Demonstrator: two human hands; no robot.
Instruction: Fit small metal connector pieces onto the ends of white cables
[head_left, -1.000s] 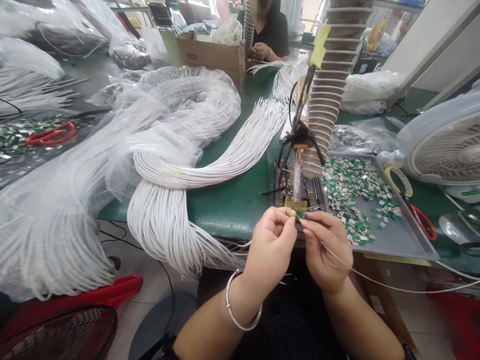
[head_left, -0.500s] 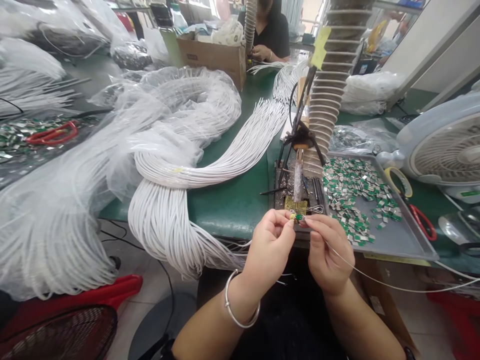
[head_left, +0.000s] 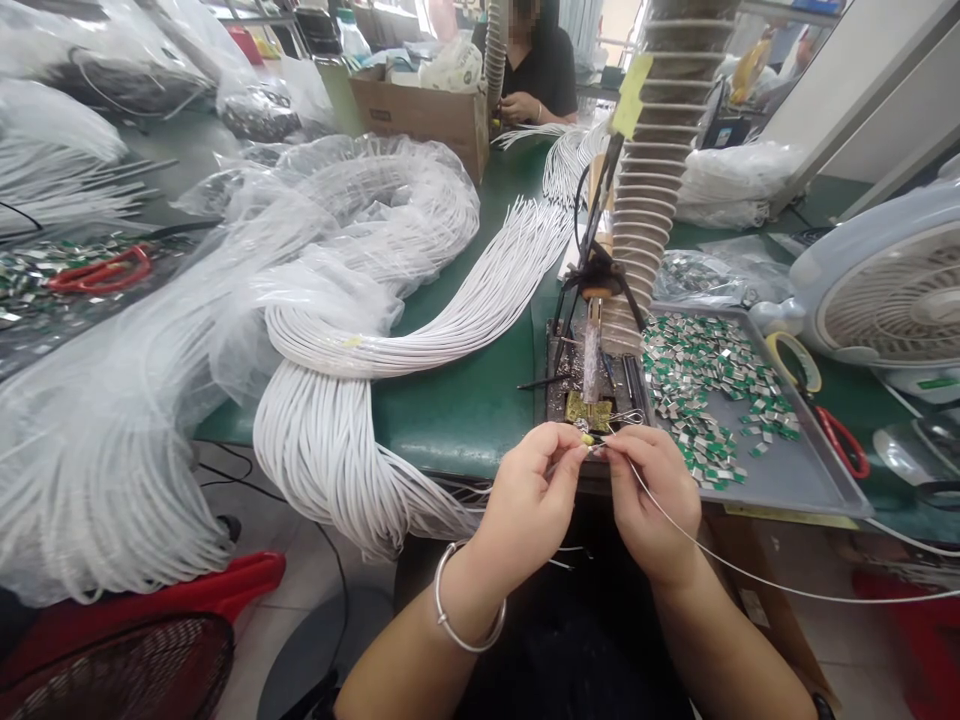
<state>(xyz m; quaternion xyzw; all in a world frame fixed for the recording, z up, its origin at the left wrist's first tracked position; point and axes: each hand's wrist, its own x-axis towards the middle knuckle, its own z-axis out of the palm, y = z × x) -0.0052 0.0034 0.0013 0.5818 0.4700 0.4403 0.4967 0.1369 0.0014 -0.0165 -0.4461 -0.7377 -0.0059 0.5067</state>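
Observation:
Just in front of the soldering iron, my left hand (head_left: 534,500) pinches a tiny piece, mostly hidden by the fingers, with a yellow bit (head_left: 587,439) showing at the tips; a moment ago a green circuit board showed there. My right hand (head_left: 654,500) is closed on a thin white wire (head_left: 739,574), which trails away to the right edge. The fingertips of both hands nearly meet. Upright in its stand, the soldering iron (head_left: 592,360) points down at a yellow sponge-like pad (head_left: 589,410) just beyond my fingers.
Right of the iron, a grey tray (head_left: 806,475) holds many small green-and-silver boards. A fan (head_left: 900,290) and red-handled scissors (head_left: 844,440) lie beyond it. A ribbed hose (head_left: 656,170) hangs behind the iron. Bundled white cables (head_left: 420,345) cover the left. Another person (head_left: 536,70) sits across.
Both hands have shifted slightly down and towards the left in the picture. The green board seen between the fingertips is now largely hidden, and the right fingers have drawn closer to the left ones.

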